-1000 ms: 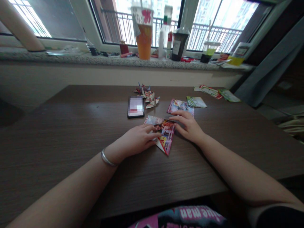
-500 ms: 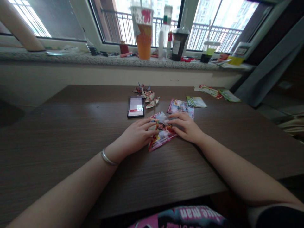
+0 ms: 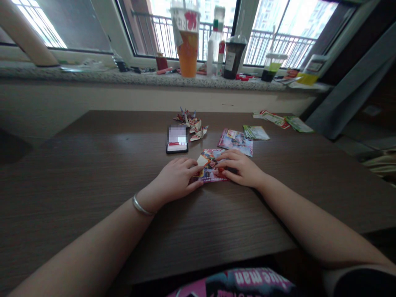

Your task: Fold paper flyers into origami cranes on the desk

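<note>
A colourful printed paper sheet (image 3: 209, 165), partly folded, lies on the dark wooden table (image 3: 93, 173). My left hand (image 3: 175, 178), with a silver bangle on its wrist, presses the sheet's left side with curled fingers. My right hand (image 3: 239, 168) holds its right side, fingertips pinched on the paper. Behind them lie a phone (image 3: 177, 140) face up, several folded paper cranes (image 3: 192, 121) and another printed sheet (image 3: 235, 140).
More leaflets (image 3: 256, 132) and flyers (image 3: 280, 119) lie at the table's far right. On the stone windowsill (image 3: 93, 76) stand an orange drink cup (image 3: 187, 41), a white bottle (image 3: 214, 43), a dark drink cup (image 3: 232, 55) and a green one (image 3: 270, 66).
The sheet has been turned and folded smaller between both hands; its long point toward me is gone. My hands have drawn closer together over it.
</note>
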{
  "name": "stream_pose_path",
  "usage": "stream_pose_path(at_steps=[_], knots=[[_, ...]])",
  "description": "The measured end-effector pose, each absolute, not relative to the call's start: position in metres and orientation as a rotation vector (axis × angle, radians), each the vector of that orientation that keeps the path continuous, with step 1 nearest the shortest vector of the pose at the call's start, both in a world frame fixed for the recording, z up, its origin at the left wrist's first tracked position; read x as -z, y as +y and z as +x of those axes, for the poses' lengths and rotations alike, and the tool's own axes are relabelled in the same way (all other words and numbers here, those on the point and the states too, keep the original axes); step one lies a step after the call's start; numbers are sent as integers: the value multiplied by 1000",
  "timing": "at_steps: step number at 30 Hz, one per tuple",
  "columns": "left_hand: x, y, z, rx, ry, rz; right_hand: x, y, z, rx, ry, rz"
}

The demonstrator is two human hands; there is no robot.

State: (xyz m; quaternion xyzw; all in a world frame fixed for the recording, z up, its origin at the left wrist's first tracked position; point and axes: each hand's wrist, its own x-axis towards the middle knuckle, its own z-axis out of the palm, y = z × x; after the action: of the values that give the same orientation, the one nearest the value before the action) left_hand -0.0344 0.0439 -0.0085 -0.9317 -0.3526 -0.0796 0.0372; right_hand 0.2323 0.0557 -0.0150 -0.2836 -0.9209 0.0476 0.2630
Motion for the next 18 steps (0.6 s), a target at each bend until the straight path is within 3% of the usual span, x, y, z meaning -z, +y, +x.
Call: stream_pose_path(at_steps=[18], knots=[[20, 48, -35, 213, -1147, -2856, 19, 58, 230, -136, -2573, -682]])
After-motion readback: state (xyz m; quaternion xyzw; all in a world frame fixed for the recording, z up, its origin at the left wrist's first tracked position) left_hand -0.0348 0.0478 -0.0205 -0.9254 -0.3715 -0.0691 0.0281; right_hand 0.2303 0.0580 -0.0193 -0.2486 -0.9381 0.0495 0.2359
